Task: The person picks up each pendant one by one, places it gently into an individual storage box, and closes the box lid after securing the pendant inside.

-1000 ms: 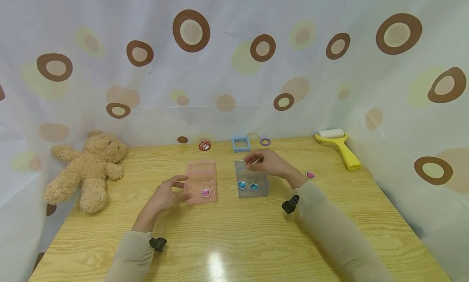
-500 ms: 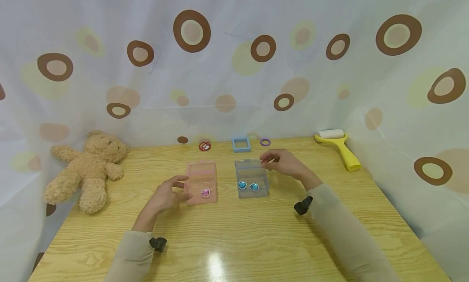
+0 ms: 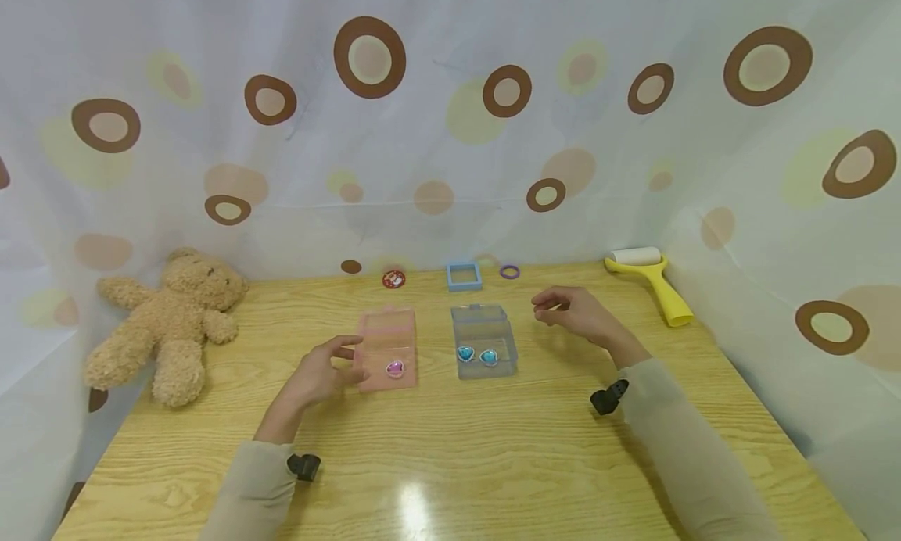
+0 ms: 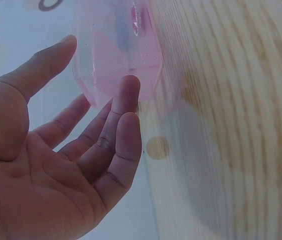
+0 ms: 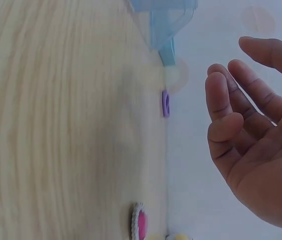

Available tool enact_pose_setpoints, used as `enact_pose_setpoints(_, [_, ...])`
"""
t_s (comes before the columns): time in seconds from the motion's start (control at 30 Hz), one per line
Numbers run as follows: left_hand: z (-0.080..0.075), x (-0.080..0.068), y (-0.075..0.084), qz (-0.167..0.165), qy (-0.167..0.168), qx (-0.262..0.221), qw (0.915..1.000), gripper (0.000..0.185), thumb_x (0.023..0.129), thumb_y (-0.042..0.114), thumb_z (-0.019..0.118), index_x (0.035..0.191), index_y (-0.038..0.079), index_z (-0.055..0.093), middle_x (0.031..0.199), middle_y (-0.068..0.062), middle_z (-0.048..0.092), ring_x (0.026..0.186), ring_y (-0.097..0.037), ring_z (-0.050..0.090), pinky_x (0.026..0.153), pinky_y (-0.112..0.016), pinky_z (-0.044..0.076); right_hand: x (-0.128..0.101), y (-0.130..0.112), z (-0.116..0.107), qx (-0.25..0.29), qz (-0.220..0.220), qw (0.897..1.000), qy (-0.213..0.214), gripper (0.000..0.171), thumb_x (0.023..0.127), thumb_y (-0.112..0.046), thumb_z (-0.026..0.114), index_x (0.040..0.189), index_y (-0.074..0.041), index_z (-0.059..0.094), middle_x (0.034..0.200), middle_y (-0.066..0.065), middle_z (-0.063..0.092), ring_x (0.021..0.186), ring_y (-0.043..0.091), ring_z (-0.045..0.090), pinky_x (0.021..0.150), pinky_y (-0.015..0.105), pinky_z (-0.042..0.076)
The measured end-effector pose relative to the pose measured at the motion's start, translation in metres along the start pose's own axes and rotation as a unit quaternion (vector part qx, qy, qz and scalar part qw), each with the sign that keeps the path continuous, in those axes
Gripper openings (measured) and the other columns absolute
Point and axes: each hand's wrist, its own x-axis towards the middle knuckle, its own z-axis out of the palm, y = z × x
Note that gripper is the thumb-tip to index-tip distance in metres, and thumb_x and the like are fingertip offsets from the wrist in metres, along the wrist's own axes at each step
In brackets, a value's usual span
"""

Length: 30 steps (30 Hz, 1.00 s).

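My table [image 3: 493,463] is glossy light wood; the pink box [image 3: 386,345] and blue box [image 3: 482,339] are clear plastic; the bear [image 3: 169,322] is plush.

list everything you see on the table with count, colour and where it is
clear pink plastic box: 1, pink, centre-left, holds a pink gem
clear blue plastic box: 1, blue, centre, holds two blue gems
plush teddy bear: 1, tan, far left
lint roller: 1, yellow and white, back right
square frame: 1, light blue, back
ring: 1, purple, back
round badge: 1, red, back
left hand: open, at the pink box
right hand: empty, right of the blue box
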Motion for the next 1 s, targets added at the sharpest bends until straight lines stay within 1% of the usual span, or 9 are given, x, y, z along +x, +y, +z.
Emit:
enact_pose_setpoints(0.1, [-0.001, 0.0, 0.0, 0.004, 0.0, 0.003, 1.0, 0.063, 0.093, 0.021, 0.072, 0.149, 0.012, 0.044, 0.137, -0.022, 0.057, 0.12, -0.04, 0.059, 0.084, -0.04, 0.054, -0.006, 0.006, -0.006, -0.02, 0.014, 1.0, 0.007, 0.04, 0.1, -0.029, 0.062, 0.132, -0.005, 0.061, 0.12, 0.014, 0.067, 0.1, 0.028, 0.067, 0.083, 0.042, 0.054])
enact_pose_setpoints(0.2, [-0.002, -0.001, 0.0, 0.012, 0.0, 0.007, 0.9999, 0.062, 0.093, 0.02, 0.071, 0.148, 0.01, 0.045, 0.136, -0.023, 0.058, 0.118, -0.041, 0.06, 0.085, -0.042, 0.054, -0.011, 0.011, -0.011, -0.032, 0.026, 0.999, 0.014, 0.041, 0.099, -0.031, 0.063, 0.132, -0.007, 0.061, 0.12, 0.013, 0.068, 0.099, 0.026, 0.066, 0.075, 0.036, 0.051])
enact_pose_setpoints(0.3, [-0.003, -0.001, 0.0, 0.012, 0.002, 0.008, 0.9999, 0.061, 0.093, 0.02, 0.071, 0.148, 0.011, 0.045, 0.136, -0.023, 0.058, 0.117, -0.041, 0.06, 0.086, -0.043, 0.054, -0.015, 0.016, -0.016, -0.026, 0.037, 0.999, 0.014, 0.042, 0.099, -0.031, 0.063, 0.133, -0.007, 0.06, 0.121, 0.015, 0.067, 0.1, 0.027, 0.064, 0.068, 0.035, 0.051])
enact_pose_setpoints(0.43, [-0.003, 0.0, 0.0, 0.009, -0.001, 0.005, 0.9999, 0.062, 0.093, 0.02, 0.071, 0.148, 0.011, 0.045, 0.137, -0.023, 0.058, 0.116, -0.04, 0.061, 0.084, -0.041, 0.055, -0.02, 0.024, -0.022, -0.015, 0.044, 0.999, 0.011, 0.043, 0.099, -0.03, 0.062, 0.134, -0.004, 0.058, 0.123, 0.017, 0.065, 0.101, 0.03, 0.064, 0.067, 0.038, 0.054])
enact_pose_setpoints(0.53, [-0.002, 0.0, 0.0, 0.009, -0.002, 0.002, 1.0, 0.062, 0.093, 0.02, 0.071, 0.148, 0.01, 0.045, 0.137, -0.023, 0.057, 0.116, -0.039, 0.061, 0.082, -0.039, 0.055, -0.023, 0.031, -0.027, -0.016, 0.044, 0.999, 0.016, 0.042, 0.099, -0.027, 0.063, 0.134, -0.003, 0.058, 0.123, 0.019, 0.065, 0.101, 0.03, 0.064, 0.072, 0.039, 0.056])
enact_pose_setpoints(0.77, [-0.001, 0.0, 0.0, 0.013, -0.003, 0.001, 0.9999, 0.064, 0.092, 0.021, 0.072, 0.148, 0.01, 0.045, 0.136, -0.023, 0.058, 0.114, -0.038, 0.062, 0.081, -0.038, 0.055, -0.032, 0.05, -0.036, -0.052, 0.051, 0.997, 0.028, 0.041, 0.099, -0.026, 0.064, 0.132, -0.002, 0.059, 0.125, 0.02, 0.064, 0.102, 0.029, 0.065, 0.081, 0.04, 0.056])
enact_pose_setpoints(0.87, [-0.001, -0.001, 0.001, 0.015, -0.003, 0.004, 0.9999, 0.063, 0.092, 0.021, 0.072, 0.148, 0.01, 0.045, 0.136, -0.024, 0.058, 0.116, -0.039, 0.061, 0.082, -0.04, 0.055, -0.036, 0.057, -0.039, -0.068, 0.057, 0.996, 0.03, 0.04, 0.099, -0.026, 0.063, 0.131, -0.002, 0.06, 0.126, 0.021, 0.064, 0.103, 0.031, 0.065, 0.085, 0.043, 0.055])
enact_pose_setpoints(0.93, [-0.001, -0.001, 0.002, 0.015, -0.002, 0.009, 0.9998, 0.063, 0.092, 0.021, 0.072, 0.148, 0.01, 0.045, 0.136, -0.023, 0.058, 0.119, -0.041, 0.059, 0.085, -0.042, 0.055, -0.039, 0.06, -0.041, -0.069, 0.064, 0.995, 0.028, 0.041, 0.099, -0.025, 0.064, 0.132, -0.002, 0.06, 0.126, 0.021, 0.064, 0.105, 0.032, 0.065, 0.088, 0.046, 0.053])
enact_pose_setpoints(1.0, [-0.001, -0.001, 0.002, 0.013, -0.004, 0.011, 0.9998, 0.063, 0.092, 0.022, 0.072, 0.148, 0.011, 0.045, 0.136, -0.023, 0.058, 0.121, -0.042, 0.058, 0.087, -0.044, 0.054, -0.042, 0.064, -0.042, -0.062, 0.072, 0.995, 0.024, 0.041, 0.099, -0.025, 0.064, 0.132, -0.001, 0.059, 0.125, 0.021, 0.063, 0.105, 0.032, 0.065, 0.088, 0.045, 0.054])
